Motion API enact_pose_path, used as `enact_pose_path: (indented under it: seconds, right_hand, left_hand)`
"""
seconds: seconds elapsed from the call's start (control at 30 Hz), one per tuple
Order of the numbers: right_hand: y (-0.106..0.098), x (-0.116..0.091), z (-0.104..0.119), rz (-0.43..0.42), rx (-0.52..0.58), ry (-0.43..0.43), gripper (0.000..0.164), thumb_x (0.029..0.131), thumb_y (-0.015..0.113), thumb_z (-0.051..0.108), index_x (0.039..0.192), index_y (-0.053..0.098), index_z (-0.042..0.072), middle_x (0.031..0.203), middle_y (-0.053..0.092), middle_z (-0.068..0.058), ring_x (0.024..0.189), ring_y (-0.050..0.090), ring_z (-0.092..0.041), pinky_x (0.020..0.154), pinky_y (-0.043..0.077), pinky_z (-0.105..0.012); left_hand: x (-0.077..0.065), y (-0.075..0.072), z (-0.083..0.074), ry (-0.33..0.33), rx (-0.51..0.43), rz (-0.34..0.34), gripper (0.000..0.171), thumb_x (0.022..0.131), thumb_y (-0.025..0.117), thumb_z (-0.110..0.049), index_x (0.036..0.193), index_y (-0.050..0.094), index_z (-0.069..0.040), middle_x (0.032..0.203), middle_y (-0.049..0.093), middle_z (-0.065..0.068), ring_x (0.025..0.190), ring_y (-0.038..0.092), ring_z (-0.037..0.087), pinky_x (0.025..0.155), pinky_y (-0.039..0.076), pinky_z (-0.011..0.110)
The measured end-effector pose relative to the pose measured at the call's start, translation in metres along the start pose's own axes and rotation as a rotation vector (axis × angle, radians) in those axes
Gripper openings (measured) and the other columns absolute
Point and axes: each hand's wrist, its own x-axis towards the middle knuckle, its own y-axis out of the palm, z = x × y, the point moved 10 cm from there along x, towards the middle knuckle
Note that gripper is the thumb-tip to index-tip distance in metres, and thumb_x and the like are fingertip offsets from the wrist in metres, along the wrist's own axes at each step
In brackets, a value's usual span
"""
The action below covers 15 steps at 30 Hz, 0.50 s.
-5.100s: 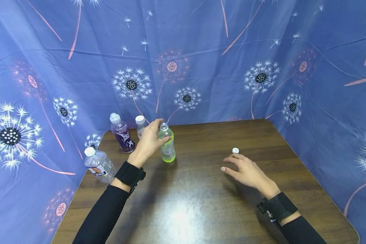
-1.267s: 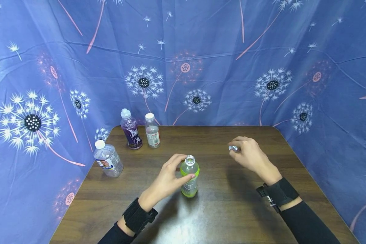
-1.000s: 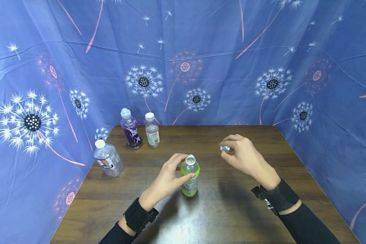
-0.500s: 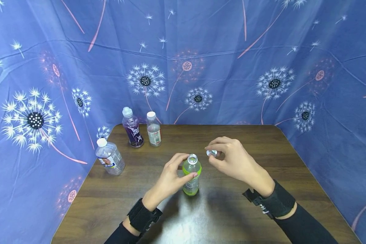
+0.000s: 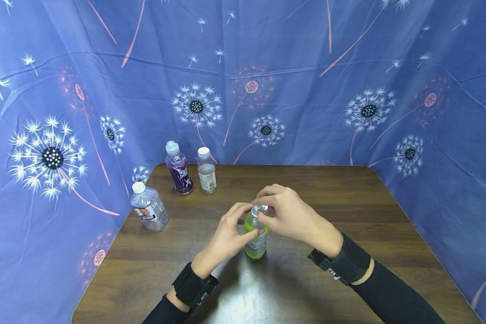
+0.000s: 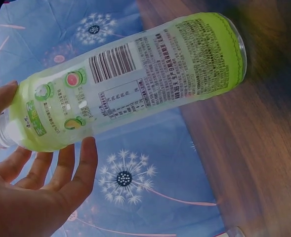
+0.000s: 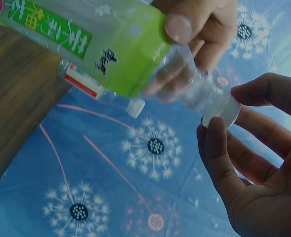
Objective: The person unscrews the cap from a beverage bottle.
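A clear plastic bottle (image 5: 256, 246) with a green-banded label stands upright on the table in the head view. My left hand (image 5: 226, 234) grips it round its upper part, thumb on the near side. In the left wrist view the barcode side of the bottle (image 6: 120, 74) shows, with the fingers and thumb at its shoulder. My right hand (image 5: 289, 212) pinches a white bottle cap (image 7: 222, 109) between thumb and fingertips. The cap sits right at the bottle's mouth, in line with the neck in the right wrist view.
Further bottles, all capped, stand at the left of the wooden table (image 5: 328, 189): a purple-labelled bottle (image 5: 181, 176), a small clear bottle (image 5: 207, 177) and a wider clear bottle (image 5: 150, 211). Blue dandelion-print cloth (image 5: 299, 112) hangs behind the table and along its sides.
The left hand brought the green-labelled bottle from the back to the middle. The right hand picked the cap off the table and carried it left onto the bottle's mouth.
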Motion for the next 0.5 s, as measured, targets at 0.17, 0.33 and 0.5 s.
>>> enact_pose_path:
  seconds: [0.17, 0.33, 0.5]
  right_hand:
    - [0.007, 0.004, 0.001, 0.012, -0.025, 0.003, 0.018, 0.077, 0.061, 0.015, 0.091, 0.072, 0.012, 0.091, 0.06, 0.007, 0.083, 0.05, -0.004, 0.06, 0.043, -0.017]
    - [0.01, 0.005, -0.001, 0.024, -0.024, 0.017, 0.018, 0.077, 0.061, 0.016, 0.091, 0.072, 0.013, 0.091, 0.06, 0.007, 0.082, 0.051, -0.003, 0.059, 0.044, -0.016]
    - [0.012, 0.006, -0.003, 0.033, -0.043, 0.024, 0.017, 0.077, 0.061, 0.017, 0.089, 0.072, 0.014, 0.089, 0.059, 0.009, 0.08, 0.051, -0.001, 0.059, 0.044, -0.016]
  left_hand:
    - [0.001, 0.0, -0.001, -0.012, 0.017, 0.013, 0.051, 0.076, 0.073, -0.011, 0.121, 0.05, -0.009, 0.119, 0.048, 0.0, 0.104, 0.052, 0.018, 0.077, 0.051, 0.032]
    - [0.0, -0.001, 0.001, -0.026, 0.017, -0.001, 0.051, 0.075, 0.074, -0.011, 0.12, 0.051, -0.009, 0.118, 0.048, -0.001, 0.104, 0.051, 0.015, 0.076, 0.051, 0.033]
    - [0.0, -0.002, 0.003, -0.027, 0.012, -0.015, 0.051, 0.074, 0.075, -0.011, 0.119, 0.052, -0.009, 0.118, 0.049, -0.001, 0.104, 0.052, 0.014, 0.075, 0.051, 0.035]
